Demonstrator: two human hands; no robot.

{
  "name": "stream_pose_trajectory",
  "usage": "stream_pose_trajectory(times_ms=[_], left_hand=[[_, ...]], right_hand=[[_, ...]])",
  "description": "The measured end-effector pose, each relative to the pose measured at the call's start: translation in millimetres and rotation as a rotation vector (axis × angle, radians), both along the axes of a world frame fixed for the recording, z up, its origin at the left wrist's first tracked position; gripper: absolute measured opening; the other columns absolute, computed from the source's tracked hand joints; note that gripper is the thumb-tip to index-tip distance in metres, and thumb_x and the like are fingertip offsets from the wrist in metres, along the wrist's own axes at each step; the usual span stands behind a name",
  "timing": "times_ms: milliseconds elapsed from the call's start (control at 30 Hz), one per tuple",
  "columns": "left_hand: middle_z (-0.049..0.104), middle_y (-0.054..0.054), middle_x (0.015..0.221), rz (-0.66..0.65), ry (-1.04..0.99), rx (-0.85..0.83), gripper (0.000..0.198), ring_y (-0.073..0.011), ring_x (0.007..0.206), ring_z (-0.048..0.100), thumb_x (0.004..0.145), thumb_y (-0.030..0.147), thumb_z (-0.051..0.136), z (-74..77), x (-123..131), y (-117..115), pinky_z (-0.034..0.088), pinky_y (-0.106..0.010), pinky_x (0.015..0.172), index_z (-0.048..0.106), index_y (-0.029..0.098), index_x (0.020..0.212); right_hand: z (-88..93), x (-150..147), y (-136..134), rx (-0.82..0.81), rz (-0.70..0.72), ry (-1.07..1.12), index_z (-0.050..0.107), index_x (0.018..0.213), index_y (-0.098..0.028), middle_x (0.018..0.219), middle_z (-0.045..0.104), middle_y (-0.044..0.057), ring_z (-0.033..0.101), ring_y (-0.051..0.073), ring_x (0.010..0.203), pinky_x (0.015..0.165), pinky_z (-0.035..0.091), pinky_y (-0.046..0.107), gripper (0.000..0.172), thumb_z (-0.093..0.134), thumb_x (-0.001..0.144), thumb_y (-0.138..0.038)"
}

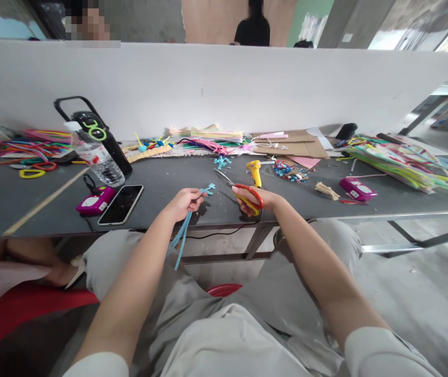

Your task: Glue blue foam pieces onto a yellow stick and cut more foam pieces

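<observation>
My left hand (187, 203) is closed on several light-blue pipe cleaners (183, 235). Their long ends hang down past the table edge, and short bent tips stick out beyond my fingers. In my right hand (247, 201) is a pair of scissors (255, 197) with red and yellow handles, my fingers in the loops. The blades are spread and point up and left, apart from the blue tips. A small pile of blue pieces (222, 162) lies behind the blades. Just past my right hand stands a yellow hot glue gun (254, 173).
To the left are a phone (121, 205), a purple box (95, 201), a water bottle (104, 165) and a black flask (108, 141). Coloured scraps (290, 172), another purple box (358, 189) and a pipe-cleaner bundle (400, 162) lie right. A white partition (224, 84) stands behind.
</observation>
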State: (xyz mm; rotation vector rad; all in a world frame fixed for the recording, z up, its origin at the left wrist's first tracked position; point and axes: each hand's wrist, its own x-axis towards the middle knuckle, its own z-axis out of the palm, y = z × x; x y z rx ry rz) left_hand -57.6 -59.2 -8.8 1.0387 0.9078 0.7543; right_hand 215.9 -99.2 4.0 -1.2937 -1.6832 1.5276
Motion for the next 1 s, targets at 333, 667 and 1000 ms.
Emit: stream_pose_trajectory(times_ms=[333,667,1000], left_hand=[[0.049,0.006,0.056,-0.054,0.006,0.227,0.03,-0.0045,0.039,0.029,0.084,0.031,0.067,-13.1,37.5,-25.2,0.017,-0.017,0.041,0.052,0.017,0.106],[0.051,0.008,0.056,-0.117,0.02,0.28,0.039,-0.0059,0.039,0.032,0.09,0.034,0.062,-21.1,48.3,-38.8,0.02,-0.019,0.044,0.041,0.023,0.12],[0.051,0.007,0.056,-0.197,-0.038,0.231,0.053,-0.007,0.043,0.035,0.085,0.037,0.069,-18.9,47.1,-38.8,0.018,-0.02,0.044,0.041,0.021,0.127]], right_hand=[[-6.4,-35.1,-0.4,0.216,-0.295,0.208,0.046,0.07,-0.021,0.065,0.067,0.002,0.068,0.02,0.067,0.056,0.052,0.027,0.038,0.081,0.068,-0.037],[-25.1,-45.8,2.2,0.334,-0.229,0.142,0.049,0.072,-0.021,0.057,0.058,-0.004,0.055,0.013,0.052,0.051,0.045,0.026,0.036,0.078,0.073,-0.042],[-25.2,-51.3,-3.7,0.398,-0.163,0.24,0.049,0.078,-0.021,0.059,0.054,-0.006,0.053,0.013,0.053,0.053,0.043,0.027,0.029,0.074,0.074,-0.034]])
